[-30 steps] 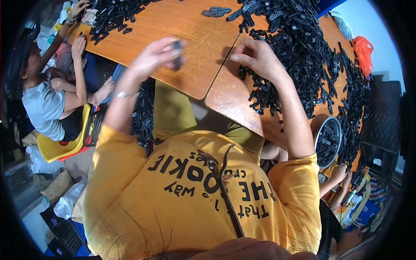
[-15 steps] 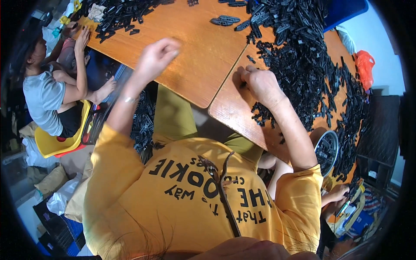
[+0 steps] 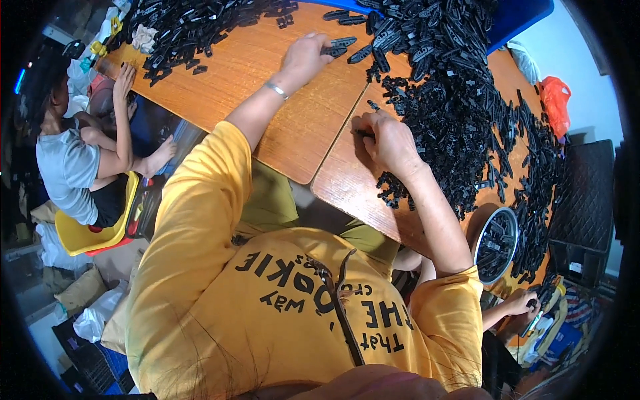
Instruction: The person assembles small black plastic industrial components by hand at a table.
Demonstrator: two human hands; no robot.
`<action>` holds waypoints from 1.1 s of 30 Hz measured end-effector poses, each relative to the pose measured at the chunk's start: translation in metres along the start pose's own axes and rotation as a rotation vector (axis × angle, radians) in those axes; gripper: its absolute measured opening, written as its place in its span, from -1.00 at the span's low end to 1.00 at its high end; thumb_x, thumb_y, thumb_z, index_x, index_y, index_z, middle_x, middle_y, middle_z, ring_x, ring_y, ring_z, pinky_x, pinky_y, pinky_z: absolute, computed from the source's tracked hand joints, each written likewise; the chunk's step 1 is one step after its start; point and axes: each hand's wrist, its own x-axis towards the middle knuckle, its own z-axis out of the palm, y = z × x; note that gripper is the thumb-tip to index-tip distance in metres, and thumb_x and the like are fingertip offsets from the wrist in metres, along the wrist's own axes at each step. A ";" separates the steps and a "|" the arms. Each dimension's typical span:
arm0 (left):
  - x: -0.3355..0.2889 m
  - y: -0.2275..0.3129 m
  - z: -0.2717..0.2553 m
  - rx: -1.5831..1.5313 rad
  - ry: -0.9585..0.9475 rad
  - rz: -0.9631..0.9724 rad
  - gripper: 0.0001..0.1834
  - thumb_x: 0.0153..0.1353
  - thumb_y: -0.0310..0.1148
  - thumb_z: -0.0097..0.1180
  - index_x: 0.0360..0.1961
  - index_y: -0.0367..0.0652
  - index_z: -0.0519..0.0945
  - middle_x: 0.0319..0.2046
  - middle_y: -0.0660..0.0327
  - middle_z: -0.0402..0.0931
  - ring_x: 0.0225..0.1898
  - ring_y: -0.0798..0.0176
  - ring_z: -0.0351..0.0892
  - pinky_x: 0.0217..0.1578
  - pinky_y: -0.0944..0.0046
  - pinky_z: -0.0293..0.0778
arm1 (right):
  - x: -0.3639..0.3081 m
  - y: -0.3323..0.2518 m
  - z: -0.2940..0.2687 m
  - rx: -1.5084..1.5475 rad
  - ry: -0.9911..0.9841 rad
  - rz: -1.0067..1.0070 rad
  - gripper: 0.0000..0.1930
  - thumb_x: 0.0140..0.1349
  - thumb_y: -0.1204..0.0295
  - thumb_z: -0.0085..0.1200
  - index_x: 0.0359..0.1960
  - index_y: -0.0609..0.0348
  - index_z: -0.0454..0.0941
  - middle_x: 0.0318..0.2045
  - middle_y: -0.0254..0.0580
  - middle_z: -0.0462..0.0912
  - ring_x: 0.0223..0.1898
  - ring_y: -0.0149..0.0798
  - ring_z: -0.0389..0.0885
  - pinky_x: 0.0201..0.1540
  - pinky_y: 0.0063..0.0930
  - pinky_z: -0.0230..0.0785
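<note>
My left hand [image 3: 307, 59] reaches to the far middle of the wooden table, its thumb and fingers closing at the near end of long, slotted black plastic pieces [image 3: 342, 44]. How firm that hold is cannot be made out. My right hand [image 3: 393, 140] stays low over the table, right of the seam between the tabletops, its fingers pinched around a small dark piece, mostly hidden by the fingers and their shadow. Right beside it spreads a big heap of small black plastic parts [image 3: 443, 127]. Larger long black parts [image 3: 427, 33] lie piled farther back.
A metal bowl [image 3: 497, 243] holding black parts stands at the right near edge. Another black heap [image 3: 193, 33] lies far left. A blue bin [image 3: 523, 23] is at the back right. A person [image 3: 70, 160] sits at left; another person's hand [image 3: 520, 301] works at lower right.
My left hand has swung forward and right to the long black pieces. My right hand stays near the same spot, fingers still pinched. The view has shifted slightly.
</note>
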 end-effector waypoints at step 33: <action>-0.086 0.087 -0.055 -1.660 -0.250 -0.311 -0.53 0.40 -0.46 0.27 0.29 -0.20 0.49 -0.03 0.32 0.64 -0.06 0.46 0.64 -0.07 0.46 0.59 | 0.017 -0.043 -0.014 0.518 0.666 0.006 -0.84 0.14 0.64 0.37 -0.32 0.29 0.60 -0.39 -0.10 0.60 -0.42 -0.21 0.69 -0.36 -0.40 0.55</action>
